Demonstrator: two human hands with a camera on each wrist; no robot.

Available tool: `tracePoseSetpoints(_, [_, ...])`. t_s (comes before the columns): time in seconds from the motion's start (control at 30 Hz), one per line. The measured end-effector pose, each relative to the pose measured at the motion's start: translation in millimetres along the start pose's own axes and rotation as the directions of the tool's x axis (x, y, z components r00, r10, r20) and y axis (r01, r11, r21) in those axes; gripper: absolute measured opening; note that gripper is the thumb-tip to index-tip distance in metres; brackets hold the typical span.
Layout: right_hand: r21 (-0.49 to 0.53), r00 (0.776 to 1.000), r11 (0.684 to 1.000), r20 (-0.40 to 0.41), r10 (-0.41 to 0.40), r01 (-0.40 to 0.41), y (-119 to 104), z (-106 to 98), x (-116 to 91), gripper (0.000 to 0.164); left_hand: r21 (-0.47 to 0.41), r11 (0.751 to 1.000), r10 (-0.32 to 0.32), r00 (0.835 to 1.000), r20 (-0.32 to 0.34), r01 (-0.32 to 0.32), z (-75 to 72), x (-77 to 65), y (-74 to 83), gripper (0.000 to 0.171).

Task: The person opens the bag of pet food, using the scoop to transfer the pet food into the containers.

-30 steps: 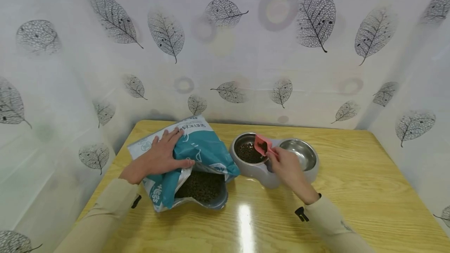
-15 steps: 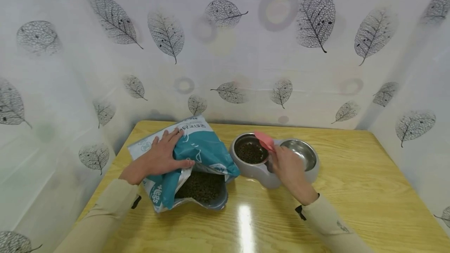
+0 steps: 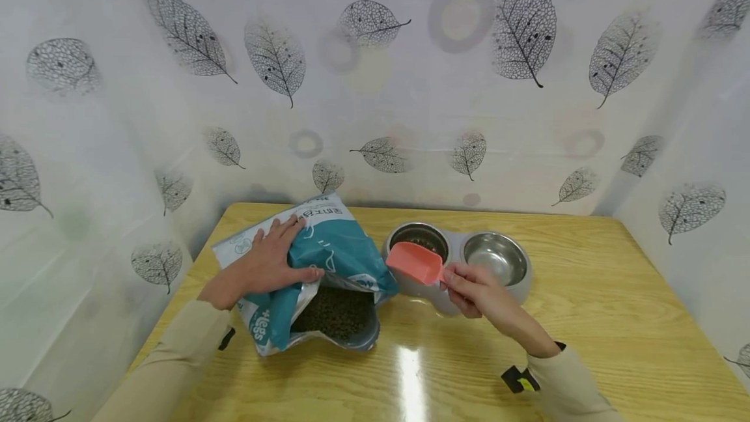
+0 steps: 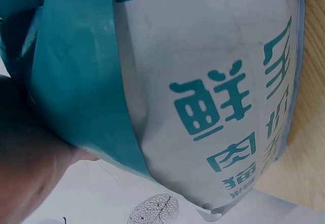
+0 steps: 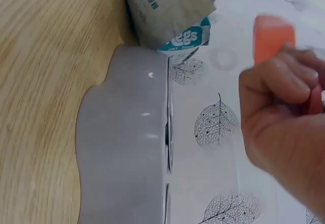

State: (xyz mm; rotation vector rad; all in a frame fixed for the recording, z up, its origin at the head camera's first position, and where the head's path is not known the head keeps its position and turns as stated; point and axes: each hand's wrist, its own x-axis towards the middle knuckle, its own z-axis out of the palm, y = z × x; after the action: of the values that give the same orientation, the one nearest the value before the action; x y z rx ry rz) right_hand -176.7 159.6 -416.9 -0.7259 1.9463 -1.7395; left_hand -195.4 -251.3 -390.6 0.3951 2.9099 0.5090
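My right hand (image 3: 482, 293) grips the handle of a pink scoop (image 3: 415, 262), also seen in the right wrist view as a blurred orange-pink blade (image 5: 273, 37). The scoop is held level over the front of the left steel bowl (image 3: 419, 231), which has brown kibble in it. My left hand (image 3: 266, 264) rests with fingers spread on a teal and white pet food bag (image 3: 336, 243). The bag lies on its side, its mouth facing me and showing dark kibble (image 3: 335, 312). In the left wrist view the bag's printed face (image 4: 203, 82) fills most of the picture.
The grey double feeder (image 3: 424, 293) stands right of the bag, and its right steel bowl (image 3: 495, 258) has a bare, shiny bottom. Everything stands on a wooden table (image 3: 609, 318). A leaf-print curtain (image 3: 410, 103) hangs behind and at both sides.
My right hand has turned the scoop from tipped over the left bowl to level and drawn it toward me and slightly left. The left hand and bag have stayed put.
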Motion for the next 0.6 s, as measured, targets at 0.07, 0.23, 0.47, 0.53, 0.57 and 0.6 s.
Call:
tracePoseSetpoints(0.07, [0.056,0.992,0.998,0.121,-0.023,0.016,-3.5,4.1,-2.8,0.036,0.0,1.0,-0.001,1.0,-0.001,0.001,-0.2,0.1,0.4,0.11])
tracePoseSetpoints(0.23, [-0.044,0.961,0.999,0.277,0.006,0.006,-4.8,23.9,-2.1,0.036,0.004,1.0,-0.004,1.0,0.0,0.004,-0.4,-0.2,0.7,0.11])
tracePoseSetpoints(0.47, [-0.288,0.975,0.958,0.213,0.064,0.0,5.9,55.8,6.0,0.036,-0.002,1.0,-0.008,1.0,0.001,0.008,-0.3,-0.1,1.0,0.11])
tracePoseSetpoints(0.53, [-0.33,0.98,0.944,0.181,0.078,-0.015,7.3,64.6,8.0,0.035,0.0,1.0,-0.008,1.0,0.002,0.008,-0.3,0.1,0.8,0.11])
tracePoseSetpoints(0.57, [-0.346,0.982,0.938,0.166,0.088,-0.026,7.5,68.9,8.7,0.035,0.001,1.0,-0.008,1.0,0.003,0.008,-0.2,0.3,0.7,0.11])
tracePoseSetpoints(0.6, [-0.361,0.984,0.932,0.149,0.093,-0.034,7.3,73.2,9.4,0.034,0.0,1.0,-0.008,1.0,0.004,0.008,-0.1,0.4,0.4,0.11])
